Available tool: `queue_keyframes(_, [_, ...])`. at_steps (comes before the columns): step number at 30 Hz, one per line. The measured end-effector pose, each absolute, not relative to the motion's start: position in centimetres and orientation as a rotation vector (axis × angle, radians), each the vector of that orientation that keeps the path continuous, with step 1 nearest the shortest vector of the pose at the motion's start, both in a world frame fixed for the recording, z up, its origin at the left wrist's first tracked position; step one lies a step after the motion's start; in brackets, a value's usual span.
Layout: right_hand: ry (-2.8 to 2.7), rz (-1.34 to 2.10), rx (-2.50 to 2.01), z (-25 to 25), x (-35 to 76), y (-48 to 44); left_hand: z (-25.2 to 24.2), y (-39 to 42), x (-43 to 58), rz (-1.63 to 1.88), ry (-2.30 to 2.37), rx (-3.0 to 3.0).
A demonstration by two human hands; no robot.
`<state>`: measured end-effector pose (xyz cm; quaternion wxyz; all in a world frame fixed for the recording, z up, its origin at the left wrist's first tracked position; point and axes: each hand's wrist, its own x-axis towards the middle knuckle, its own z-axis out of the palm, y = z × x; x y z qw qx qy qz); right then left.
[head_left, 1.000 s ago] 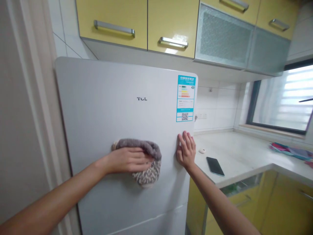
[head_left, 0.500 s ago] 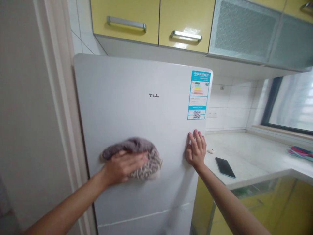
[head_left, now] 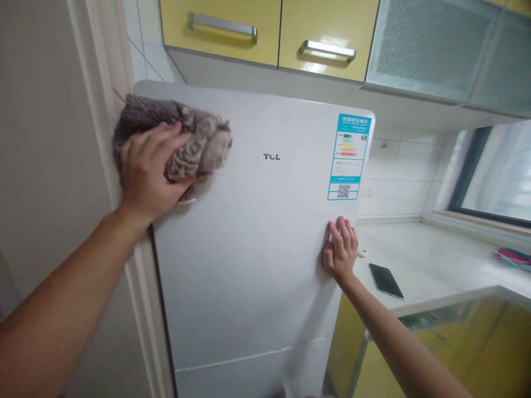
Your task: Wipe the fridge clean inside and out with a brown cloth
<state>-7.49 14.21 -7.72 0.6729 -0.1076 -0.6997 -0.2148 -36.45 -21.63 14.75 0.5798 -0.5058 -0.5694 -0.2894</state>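
Note:
A patterned brown-grey cleaning cloth (head_left: 203, 146) is bunched under my left hand (head_left: 151, 168), which grips it against the upper left corner of the fridge door (head_left: 244, 260). Part of the cloth laps over the door's left edge. My right hand (head_left: 342, 249) rests on the door near its right edge, fingers spread and holding nothing. Above that hand is a blue-and-white energy label (head_left: 349, 157). Dark TCL lettering (head_left: 271, 157) marks the upper middle of the door.
Yellow wall cabinets (head_left: 222, 30) with metal handles hang above the fridge. On the right, a white counter (head_left: 440, 265) bears a dark phone (head_left: 385, 280), a small white object (head_left: 362, 253) and pink-and-blue cloth (head_left: 514, 257). A door frame (head_left: 143, 309) stands close on the left.
My left hand has carried the cloth up and to the left, from the door's middle to its upper left corner. My right hand stays in place on the door. The view has shifted slightly.

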Motion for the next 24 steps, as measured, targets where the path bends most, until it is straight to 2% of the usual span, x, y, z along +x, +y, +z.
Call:
queue_keyframes(2, [-1.571,-0.487,-0.235,-7.7,-7.5,14.2,14.8,-20.6,-35.5,-0.760,-1.341,-1.074])
queue_keyframes(4, [-1.575,-0.484,-0.228,-7.7,-7.5,14.2,10.9,-19.5,-34.6,-0.662,-1.327,-1.143])
queue_keyframes(6, [-1.583,-0.478,-0.231,-7.7,-7.5,14.2,3.4,-18.9,-34.2,-0.515,-1.289,-1.333])
queue_keyframes(12, [-1.579,-0.486,-0.263,-7.9,-7.6,14.3,-26.0,-21.7,-35.8,-0.165,-1.279,-2.082])
queue_keyframes(14, [-1.590,-0.490,-0.277,-7.9,-7.5,14.4,-32.1,-23.1,-36.2,-0.047,-1.259,-2.322])
queue_keyframes(15, [-1.596,-0.492,-0.288,-8.0,-7.5,14.4,-33.6,-23.6,-36.3,-0.014,-1.255,-2.396])
queue_keyframes(17, [-1.604,-0.492,-0.309,-8.1,-7.5,14.5,-33.1,-24.1,-36.4,0.004,-1.242,-2.454])
queue_keyframes(19, [-1.607,-0.485,-0.308,-8.1,-7.5,14.6,-28.4,-24.2,-36.5,-0.037,-1.214,-2.397])
queue_keyframes(21, [-1.605,-0.479,-0.291,-8.1,-7.5,14.6,-20.3,-24.1,-36.7,-0.126,-1.205,-2.227])
queue_keyframes(24, [-1.595,-0.487,-0.280,-8.0,-7.5,14.5,-5.5,-23.8,-36.8,-0.258,-1.366,-1.760])
